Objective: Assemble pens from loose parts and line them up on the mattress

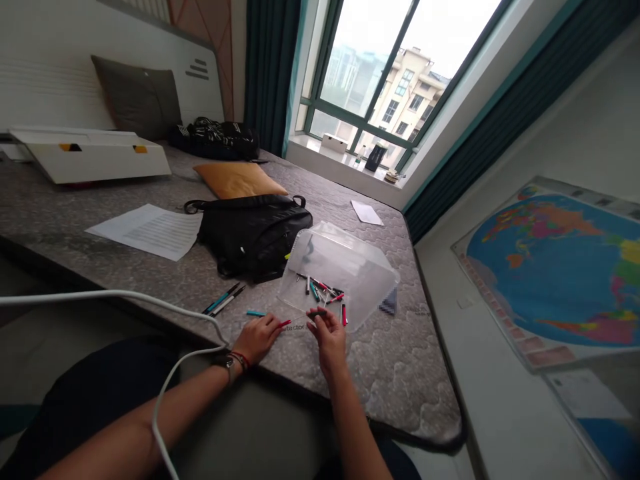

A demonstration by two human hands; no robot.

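Note:
My left hand (259, 338) rests near the mattress's front edge, its fingers closed on a red pen (285, 324) that points right. Just right of it, my right hand (329, 331) is raised with its fingers pinched on a small dark object (316, 313), too small to name. A thin pale line runs between the two hands; I cannot tell what it is. Behind my right hand lies a clear plastic box (373, 263), tipped on its side, with several loose pens (320, 288) in it. A teal pen (255, 313) lies just behind my left hand.
Several pens (224, 300) lie at left on the mattress (400, 373). Further back are a black backpack (255, 233), a printed sheet (150, 230), a tan cushion (240, 180) and a white box (100, 157). A white cable (125, 295) crosses before my left arm.

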